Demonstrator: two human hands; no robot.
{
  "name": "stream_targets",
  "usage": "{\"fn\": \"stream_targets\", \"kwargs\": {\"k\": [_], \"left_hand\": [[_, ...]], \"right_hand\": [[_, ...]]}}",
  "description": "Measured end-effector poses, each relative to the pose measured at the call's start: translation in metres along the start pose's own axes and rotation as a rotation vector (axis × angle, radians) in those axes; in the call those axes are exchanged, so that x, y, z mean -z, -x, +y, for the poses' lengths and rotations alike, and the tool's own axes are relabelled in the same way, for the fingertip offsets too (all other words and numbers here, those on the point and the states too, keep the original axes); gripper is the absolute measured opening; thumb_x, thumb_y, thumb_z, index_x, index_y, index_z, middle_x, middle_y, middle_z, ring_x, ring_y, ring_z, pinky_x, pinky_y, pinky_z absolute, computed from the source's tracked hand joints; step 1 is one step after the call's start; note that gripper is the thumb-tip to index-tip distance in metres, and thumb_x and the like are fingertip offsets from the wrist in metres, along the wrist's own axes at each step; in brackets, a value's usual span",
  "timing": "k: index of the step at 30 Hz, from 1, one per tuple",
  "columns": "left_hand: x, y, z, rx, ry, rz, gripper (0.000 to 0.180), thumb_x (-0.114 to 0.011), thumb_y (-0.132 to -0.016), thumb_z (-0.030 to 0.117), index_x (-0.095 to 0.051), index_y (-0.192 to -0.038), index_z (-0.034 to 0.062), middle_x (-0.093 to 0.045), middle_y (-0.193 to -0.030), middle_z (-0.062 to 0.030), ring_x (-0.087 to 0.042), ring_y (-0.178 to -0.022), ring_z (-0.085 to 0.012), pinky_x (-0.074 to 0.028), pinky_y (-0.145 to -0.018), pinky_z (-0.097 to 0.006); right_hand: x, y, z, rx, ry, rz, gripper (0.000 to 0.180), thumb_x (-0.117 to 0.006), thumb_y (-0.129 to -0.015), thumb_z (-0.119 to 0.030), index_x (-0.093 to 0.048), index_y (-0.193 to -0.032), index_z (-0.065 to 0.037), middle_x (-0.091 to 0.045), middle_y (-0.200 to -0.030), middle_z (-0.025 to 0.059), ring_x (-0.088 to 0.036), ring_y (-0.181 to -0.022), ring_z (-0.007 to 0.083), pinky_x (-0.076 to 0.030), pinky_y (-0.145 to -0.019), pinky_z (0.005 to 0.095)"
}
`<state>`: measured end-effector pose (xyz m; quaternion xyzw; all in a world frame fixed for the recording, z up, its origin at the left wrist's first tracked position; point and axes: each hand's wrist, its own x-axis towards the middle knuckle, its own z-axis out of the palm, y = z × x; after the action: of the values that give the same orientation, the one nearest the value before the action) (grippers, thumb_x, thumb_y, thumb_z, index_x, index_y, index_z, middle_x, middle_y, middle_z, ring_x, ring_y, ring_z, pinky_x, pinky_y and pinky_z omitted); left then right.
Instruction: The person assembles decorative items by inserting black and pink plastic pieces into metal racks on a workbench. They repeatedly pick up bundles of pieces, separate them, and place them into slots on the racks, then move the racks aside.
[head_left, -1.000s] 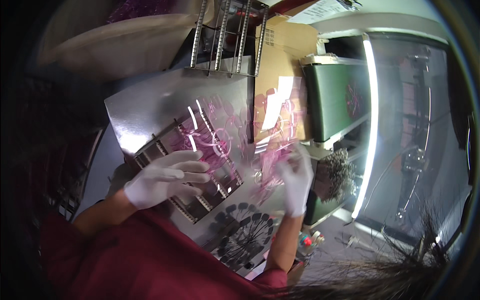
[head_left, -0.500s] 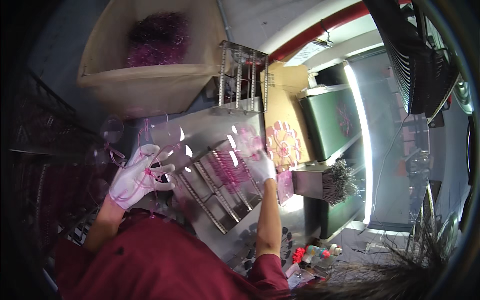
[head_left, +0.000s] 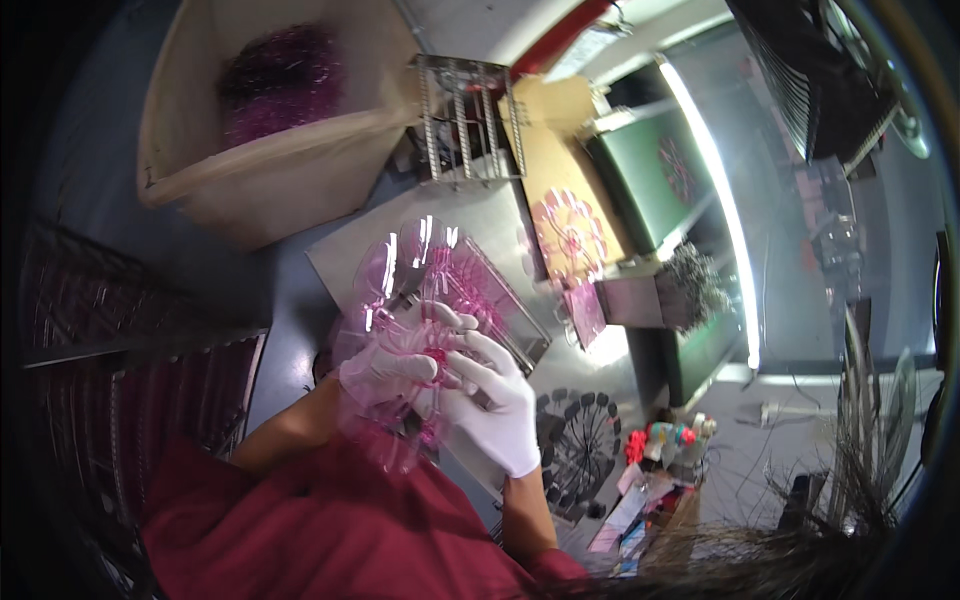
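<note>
In front of my body I hold a clear pink moulded plastic piece, a ring of round lens-like discs on thin runners (head_left: 380, 270). My left hand (head_left: 385, 375), in a white glove, is closed on it, with thumb and fingers at the darker pink centre. My right hand (head_left: 490, 395), also white-gloved, comes from the right with bent fingers at that same centre. Both hands partly hide the runners. Just beyond them a metal rack (head_left: 535, 350) with several pink pieces lies on the grey metal table (head_left: 350, 225).
A large tan bin (head_left: 280, 160) with a pink heap stands far left. Behind the table is an upright metal rack (head_left: 470, 120). Another pink ring (head_left: 572, 238) lies on cardboard (head_left: 560, 120). Right of my hand lies a dark disc ring (head_left: 580, 430). Pink-filled racks (head_left: 170, 400) stand left.
My right hand has come back from the rack to meet my left hand at the pink piece. My left hand has moved right, and the view has shifted.
</note>
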<state>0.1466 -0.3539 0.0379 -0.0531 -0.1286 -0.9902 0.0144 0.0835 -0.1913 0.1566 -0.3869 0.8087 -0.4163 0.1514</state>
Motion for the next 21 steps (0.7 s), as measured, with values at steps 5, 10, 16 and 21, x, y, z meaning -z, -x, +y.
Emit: {"fn": "stream_targets", "kwargs": {"k": [5, 10, 16, 21], "left_hand": [[-0.017, 0.003, 0.014, 0.077, 0.268, -0.213, 0.052, -0.071, -0.089, -0.01, -0.053, -0.131, 0.0158, -0.055, -0.133, -0.0131, -0.061, -0.123, -0.0278, -0.056, -0.079, -0.038], [-0.048, 0.012, 0.017, 0.012, 0.099, -0.364, 0.05, -0.069, -0.085, -0.012, -0.056, -0.121, 0.0185, -0.049, -0.139, -0.0156, -0.053, -0.121, -0.0321, -0.048, -0.067, -0.034], [-0.075, 0.03, 0.002, -0.213, 0.011, -0.243, 0.03, -0.076, -0.091, 0.003, -0.061, -0.112, 0.0186, -0.053, -0.124, -0.013, -0.05, -0.103, -0.0268, -0.046, -0.068, -0.035], [-0.1, 0.053, 0.014, -0.217, 0.06, -0.212, 0.031, -0.063, -0.081, -0.01, -0.057, -0.1, 0.0143, -0.048, -0.112, -0.0142, -0.045, -0.094, -0.0269, -0.041, -0.061, -0.033]], "right_hand": [[0.039, 0.03, 0.051, -0.476, -0.305, 0.287, 0.059, -0.085, -0.091, -0.031, -0.066, -0.136, 0.002, -0.071, -0.132, 0.0121, -0.069, -0.114, 0.0206, -0.056, -0.097, 0.0344], [0.015, 0.041, 0.092, -0.235, -1.316, -0.312, 0.097, -0.076, -0.092, -0.066, -0.047, -0.155, 0.001, -0.061, -0.145, 0.0185, -0.064, -0.123, 0.0259, -0.051, -0.106, 0.0401], [-0.01, 0.043, 0.065, -0.194, -1.794, -0.464, 0.076, -0.074, -0.097, -0.051, -0.049, -0.157, -0.011, -0.066, -0.135, 0.0212, -0.063, -0.081, 0.0197, -0.052, -0.072, 0.0402], [0.024, 0.019, 0.075, 0.561, -0.861, -0.556, 0.049, -0.059, -0.098, -0.014, -0.058, -0.147, -0.007, -0.078, -0.106, 0.0148, -0.061, -0.064, 0.0166, -0.049, -0.062, 0.0369]]}}
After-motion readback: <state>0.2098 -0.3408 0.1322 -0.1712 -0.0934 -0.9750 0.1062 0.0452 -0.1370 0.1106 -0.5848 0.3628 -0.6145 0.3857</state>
